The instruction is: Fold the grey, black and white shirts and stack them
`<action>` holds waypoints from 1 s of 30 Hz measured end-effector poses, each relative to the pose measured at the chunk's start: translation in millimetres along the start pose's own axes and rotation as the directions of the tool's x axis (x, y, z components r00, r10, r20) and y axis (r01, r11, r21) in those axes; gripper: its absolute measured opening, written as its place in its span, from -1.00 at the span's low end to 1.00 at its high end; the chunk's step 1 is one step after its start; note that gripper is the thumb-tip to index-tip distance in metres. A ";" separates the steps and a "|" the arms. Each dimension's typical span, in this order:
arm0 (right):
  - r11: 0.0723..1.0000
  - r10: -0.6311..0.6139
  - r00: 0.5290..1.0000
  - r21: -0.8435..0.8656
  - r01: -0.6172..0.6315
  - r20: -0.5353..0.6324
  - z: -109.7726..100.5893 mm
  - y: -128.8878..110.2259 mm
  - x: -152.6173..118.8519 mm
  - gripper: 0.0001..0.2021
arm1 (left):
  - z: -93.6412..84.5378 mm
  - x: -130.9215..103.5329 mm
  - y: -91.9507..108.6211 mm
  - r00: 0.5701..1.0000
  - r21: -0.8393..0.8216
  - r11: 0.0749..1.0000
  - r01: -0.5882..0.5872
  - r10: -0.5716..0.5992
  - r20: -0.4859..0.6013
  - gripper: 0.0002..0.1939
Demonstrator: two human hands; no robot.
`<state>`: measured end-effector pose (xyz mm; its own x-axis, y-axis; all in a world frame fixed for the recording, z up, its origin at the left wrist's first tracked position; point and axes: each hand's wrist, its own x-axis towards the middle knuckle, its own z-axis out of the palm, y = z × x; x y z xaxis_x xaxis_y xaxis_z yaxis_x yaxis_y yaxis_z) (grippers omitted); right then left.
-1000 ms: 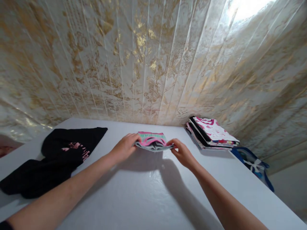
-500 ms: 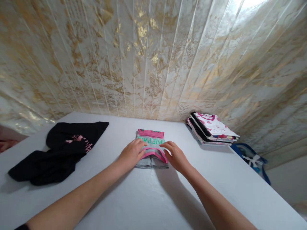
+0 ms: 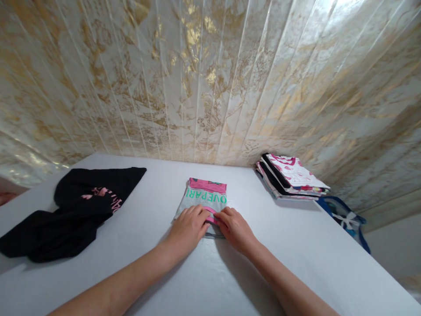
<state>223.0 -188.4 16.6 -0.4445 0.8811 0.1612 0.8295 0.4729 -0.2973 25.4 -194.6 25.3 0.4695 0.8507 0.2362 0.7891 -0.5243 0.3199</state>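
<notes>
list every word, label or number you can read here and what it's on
"OVEPARI": green, upside down in this view, on the folded grey garment.
Pink lettering on the black garment: too distorted and blurred to read surely.
Stack of folded clothes: no legible text.

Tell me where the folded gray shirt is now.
In the head view, the gray shirt lies mid-picture on the white table, beneath the left hand and right hand, between the black garment at left and stacked clothes at right.

Probably a room at home: gold-patterned drapery [image 3: 148, 79] behind a white table [image 3: 158, 186], folded clothes [image 3: 294, 173] on top.
</notes>
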 end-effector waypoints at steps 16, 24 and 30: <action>0.994 0.050 0.994 -0.100 -0.040 0.098 -11.2 -15.3 -1.1 -0.77 | -8.1 1.4 -45.8 0.993 0.251 0.962 0.108 -0.093 -0.071 -0.79; 0.937 -0.102 0.994 0.339 0.084 0.035 -30.4 -37.5 -3.1 -0.72 | -11.1 20.0 -50.2 0.982 0.167 0.978 0.124 -0.098 -0.160 -0.69; 0.902 0.315 0.940 0.347 -0.256 -0.127 -11.0 51.6 19.9 -0.74 | 18.8 19.0 -24.3 0.997 -0.075 0.996 0.046 -0.051 -0.057 -0.64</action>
<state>260.7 -146.5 14.9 -0.1136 0.9776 0.1770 0.7446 0.2017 -0.6363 22.6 -165.1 4.8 0.4057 0.8728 0.2713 0.7780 -0.4856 0.3987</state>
